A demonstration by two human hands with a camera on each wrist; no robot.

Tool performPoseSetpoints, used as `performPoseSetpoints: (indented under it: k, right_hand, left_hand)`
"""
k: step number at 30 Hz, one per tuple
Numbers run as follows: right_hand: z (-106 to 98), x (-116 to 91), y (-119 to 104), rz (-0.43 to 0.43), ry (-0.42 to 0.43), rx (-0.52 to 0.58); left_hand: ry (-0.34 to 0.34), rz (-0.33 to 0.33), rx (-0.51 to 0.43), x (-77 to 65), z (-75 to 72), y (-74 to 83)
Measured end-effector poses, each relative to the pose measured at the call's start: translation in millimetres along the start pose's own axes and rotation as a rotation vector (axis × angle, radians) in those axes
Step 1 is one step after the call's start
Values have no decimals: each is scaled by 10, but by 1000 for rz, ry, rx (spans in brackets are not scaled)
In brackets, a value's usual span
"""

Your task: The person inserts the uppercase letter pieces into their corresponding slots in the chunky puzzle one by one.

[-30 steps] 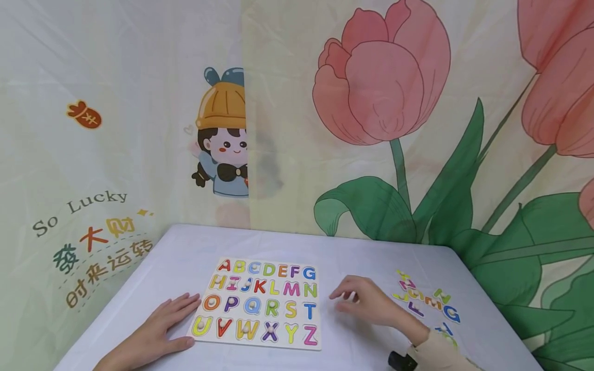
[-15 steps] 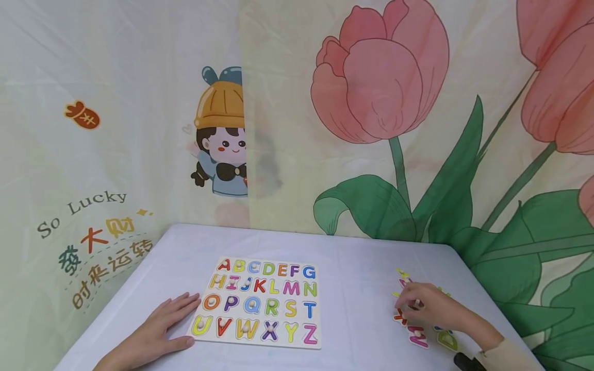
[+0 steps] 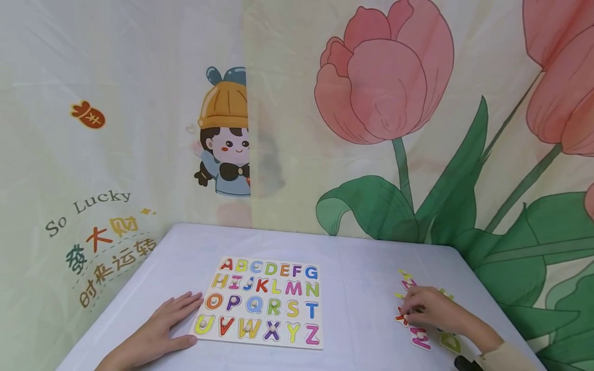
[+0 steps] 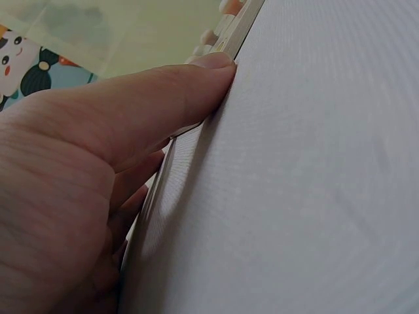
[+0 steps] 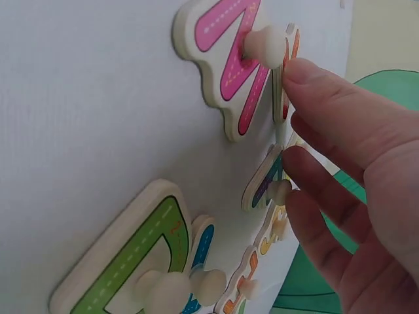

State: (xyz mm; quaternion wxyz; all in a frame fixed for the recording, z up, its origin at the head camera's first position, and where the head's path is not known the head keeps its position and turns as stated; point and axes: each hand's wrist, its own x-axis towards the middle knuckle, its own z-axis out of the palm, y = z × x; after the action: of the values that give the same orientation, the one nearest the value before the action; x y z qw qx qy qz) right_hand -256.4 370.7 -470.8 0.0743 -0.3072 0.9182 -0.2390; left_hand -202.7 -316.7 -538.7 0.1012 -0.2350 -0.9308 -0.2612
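Observation:
My left hand (image 3: 160, 330) lies with extended fingers along the left edge of a white alphabet puzzle board (image 3: 211, 337), steadying its side. In the left wrist view the thumb (image 4: 163, 98) touches the board's edge. To the right, my right hand (image 3: 438, 309) reaches down into a group of loose letter pieces, its thumb and fingertips pinching a red letter piece (image 3: 400, 316). The right wrist view shows the thumb against that piece, its index fingertip hidden. Just nearer me lies a pink letter piece (image 5: 229, 65) with a wooden knob.
A green letter piece (image 5: 131, 261) and a blue one (image 5: 204, 242) lie beside the right hand. Farther back are a pink piece (image 3: 408, 284) and a yellow one (image 3: 405, 274). Behind the white-covered table (image 3: 357, 288) hangs a printed curtain (image 3: 287, 129).
From beside the board's right edge, my right hand has moved right to the loose pieces and come down at the red letter piece. The left hand stays at the board.

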Motion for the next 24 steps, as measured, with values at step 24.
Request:
performPoseSetpoints:
  k: [24]
  right_hand:
    - [505,679,-744,247,348,-132]
  left_hand:
    - [56,86,12,2,15,-10]
